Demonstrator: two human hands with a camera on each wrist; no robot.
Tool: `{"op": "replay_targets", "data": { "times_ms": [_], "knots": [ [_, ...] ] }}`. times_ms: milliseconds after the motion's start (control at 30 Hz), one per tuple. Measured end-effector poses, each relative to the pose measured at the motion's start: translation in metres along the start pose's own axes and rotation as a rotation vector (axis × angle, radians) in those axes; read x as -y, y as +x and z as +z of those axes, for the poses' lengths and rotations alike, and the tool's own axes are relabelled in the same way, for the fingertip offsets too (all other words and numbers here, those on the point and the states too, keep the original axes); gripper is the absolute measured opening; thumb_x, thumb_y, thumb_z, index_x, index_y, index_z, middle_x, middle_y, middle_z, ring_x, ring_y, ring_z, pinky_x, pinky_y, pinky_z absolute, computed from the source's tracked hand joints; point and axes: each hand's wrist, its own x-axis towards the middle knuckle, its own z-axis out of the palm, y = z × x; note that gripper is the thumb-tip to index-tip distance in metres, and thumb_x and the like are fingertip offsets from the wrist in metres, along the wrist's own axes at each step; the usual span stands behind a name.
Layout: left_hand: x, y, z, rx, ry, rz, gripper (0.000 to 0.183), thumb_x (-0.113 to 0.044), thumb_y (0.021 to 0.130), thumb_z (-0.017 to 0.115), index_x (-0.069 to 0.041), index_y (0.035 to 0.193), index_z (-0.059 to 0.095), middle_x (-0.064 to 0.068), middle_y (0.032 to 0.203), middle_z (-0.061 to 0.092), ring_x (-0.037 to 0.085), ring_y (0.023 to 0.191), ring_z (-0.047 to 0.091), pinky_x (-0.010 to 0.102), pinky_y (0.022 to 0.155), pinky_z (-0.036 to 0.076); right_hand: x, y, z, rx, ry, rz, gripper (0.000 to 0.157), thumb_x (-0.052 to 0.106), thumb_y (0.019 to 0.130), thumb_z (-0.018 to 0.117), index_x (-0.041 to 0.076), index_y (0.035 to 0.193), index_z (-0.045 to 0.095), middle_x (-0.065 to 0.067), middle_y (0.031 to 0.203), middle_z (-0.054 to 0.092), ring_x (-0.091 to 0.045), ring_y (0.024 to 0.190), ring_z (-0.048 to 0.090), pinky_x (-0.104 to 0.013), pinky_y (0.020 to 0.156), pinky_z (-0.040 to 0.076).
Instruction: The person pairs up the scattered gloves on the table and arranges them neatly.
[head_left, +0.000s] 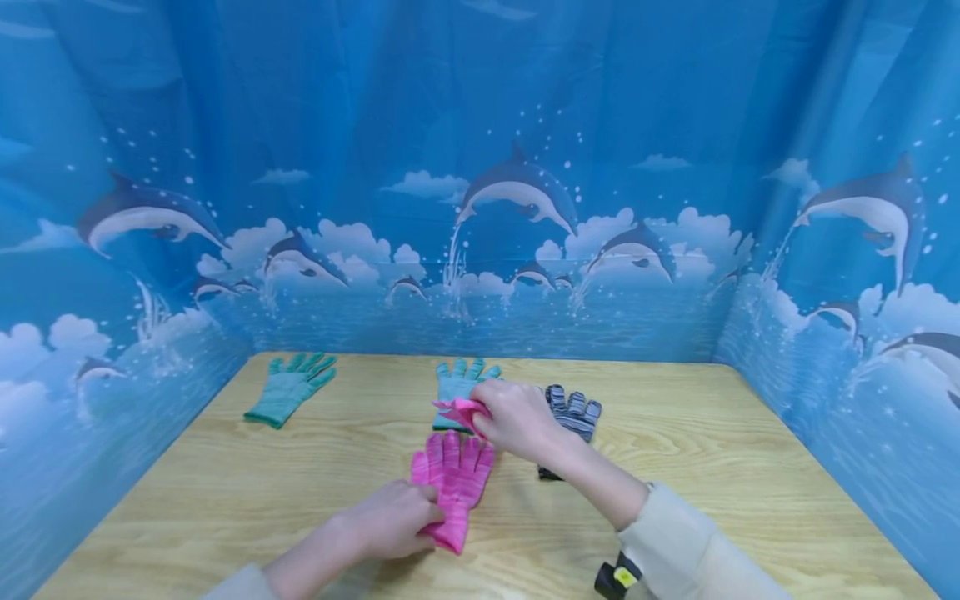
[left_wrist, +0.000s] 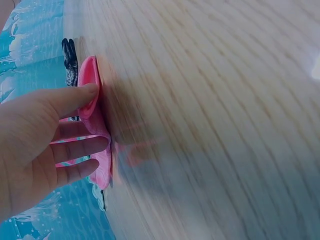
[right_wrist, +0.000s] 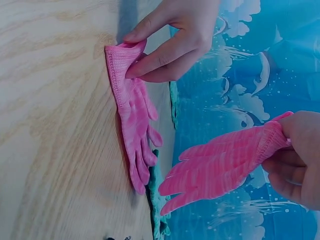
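A pink knit glove [head_left: 453,471] lies on the table, fingers pointing away from me. My left hand [head_left: 393,518] pinches its cuff [right_wrist: 119,62], the thumb at the cuff's opening in the left wrist view. Above and beyond that glove, my right hand [head_left: 521,421] grips a second pink glove [right_wrist: 215,160] by its cuff, holding it up off the table. In the right wrist view this second glove hangs with its fingers spread toward the first one. From the head view it is seen nearly end-on and partly hidden by the right hand.
A green glove [head_left: 288,389] lies at the table's back left, and another [head_left: 453,385] sits at the back middle, partly covered by the held glove. Right of it is a black-and-grey glove [head_left: 577,412], overlapped by the right forearm. A dolphin-print curtain [head_left: 480,317] borders the wooden table [head_left: 720,467].
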Motion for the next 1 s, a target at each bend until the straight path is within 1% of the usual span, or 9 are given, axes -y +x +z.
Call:
{"op": "replay_targets", "data": {
  "times_ms": [67, 167, 267, 333, 433, 500, 667, 900, 1000],
  "knots": [
    [0.000, 0.000, 0.000, -0.003, -0.003, -0.002, 0.012, -0.027, 0.076, 0.072, -0.020, 0.072, 0.063, -0.013, 0.067, 0.038, 0.000, 0.055, 0.033, 0.017, 0.053, 0.033, 0.001, 0.000, 0.002, -0.021, -0.005, -0.019, 0.005, 0.011, 0.076, 0.066, 0.016, 0.078, 0.065, 0.007, 0.070, 0.059, -0.004, 0.052, 0.044, -0.017, 0.041, 0.032],
    [-0.001, 0.000, 0.000, -0.008, 0.011, -0.001, 0.013, -0.028, 0.076, 0.073, -0.020, 0.072, 0.063, -0.013, 0.067, 0.038, 0.001, 0.054, 0.033, 0.017, 0.053, 0.033, 0.004, -0.002, 0.009, -0.060, -0.042, -0.093, 0.006, 0.012, 0.075, 0.068, 0.015, 0.077, 0.064, 0.006, 0.070, 0.059, -0.006, 0.055, 0.050, -0.017, 0.043, 0.036],
    [0.000, -0.001, 0.000, -0.002, 0.036, -0.001, 0.013, -0.032, 0.077, 0.072, -0.020, 0.079, 0.066, -0.012, 0.069, 0.041, 0.001, 0.056, 0.036, 0.019, 0.055, 0.036, 0.007, -0.009, 0.018, -0.080, -0.083, -0.170, 0.008, 0.013, 0.073, 0.070, 0.014, 0.075, 0.062, 0.006, 0.068, 0.057, -0.006, 0.055, 0.050, -0.015, 0.044, 0.037],
    [0.000, -0.004, 0.000, 0.001, 0.055, 0.010, 0.017, -0.034, 0.077, 0.071, -0.019, 0.086, 0.068, -0.011, 0.073, 0.047, 0.002, 0.060, 0.042, 0.022, 0.059, 0.040, 0.010, -0.014, 0.024, -0.061, -0.089, -0.188, 0.008, 0.013, 0.073, 0.070, 0.014, 0.076, 0.062, 0.006, 0.069, 0.056, -0.006, 0.054, 0.049, -0.015, 0.043, 0.036],
    [0.001, -0.010, 0.000, -0.024, 0.093, 0.055, 0.023, -0.033, 0.077, 0.071, -0.018, 0.095, 0.068, -0.010, 0.079, 0.054, 0.003, 0.068, 0.049, 0.026, 0.063, 0.043, 0.014, -0.020, 0.030, 0.011, -0.075, -0.147, 0.009, 0.014, 0.074, 0.069, 0.016, 0.077, 0.061, 0.008, 0.069, 0.055, -0.005, 0.055, 0.048, -0.015, 0.043, 0.034],
    [0.002, -0.014, -0.001, -0.071, 0.119, 0.104, 0.021, -0.031, 0.077, 0.071, -0.019, 0.095, 0.068, -0.009, 0.079, 0.057, 0.003, 0.071, 0.052, 0.025, 0.063, 0.042, 0.016, -0.023, 0.032, 0.062, -0.071, -0.118, 0.010, 0.015, 0.074, 0.069, 0.018, 0.075, 0.060, 0.008, 0.069, 0.054, -0.006, 0.054, 0.047, -0.016, 0.042, 0.033],
    [0.005, -0.021, 0.001, -0.186, 0.155, 0.212, 0.006, -0.024, 0.079, 0.070, -0.021, 0.082, 0.066, -0.013, 0.073, 0.056, 0.001, 0.067, 0.051, 0.019, 0.060, 0.039, 0.021, -0.026, 0.038, 0.138, -0.052, -0.099, 0.019, 0.017, 0.073, 0.070, 0.019, 0.068, 0.053, 0.010, 0.064, 0.049, -0.005, 0.053, 0.043, -0.018, 0.044, 0.033],
    [0.008, -0.023, 0.003, -0.168, 0.106, 0.233, 0.009, -0.019, 0.078, 0.069, -0.023, 0.073, 0.063, -0.018, 0.069, 0.056, -0.003, 0.062, 0.050, 0.016, 0.056, 0.035, 0.030, -0.029, 0.046, 0.214, -0.017, -0.099, 0.013, 0.019, 0.074, 0.069, 0.020, 0.069, 0.057, 0.012, 0.064, 0.049, -0.002, 0.053, 0.042, -0.016, 0.044, 0.032],
    [0.009, -0.023, 0.003, -0.183, 0.093, 0.243, 0.013, -0.018, 0.077, 0.070, -0.023, 0.069, 0.061, -0.019, 0.066, 0.054, -0.005, 0.059, 0.048, 0.014, 0.055, 0.032, 0.034, -0.030, 0.048, 0.219, 0.008, -0.099, 0.012, 0.018, 0.074, 0.069, 0.020, 0.070, 0.058, 0.014, 0.064, 0.049, -0.001, 0.053, 0.041, -0.015, 0.046, 0.032]
  ]
}}
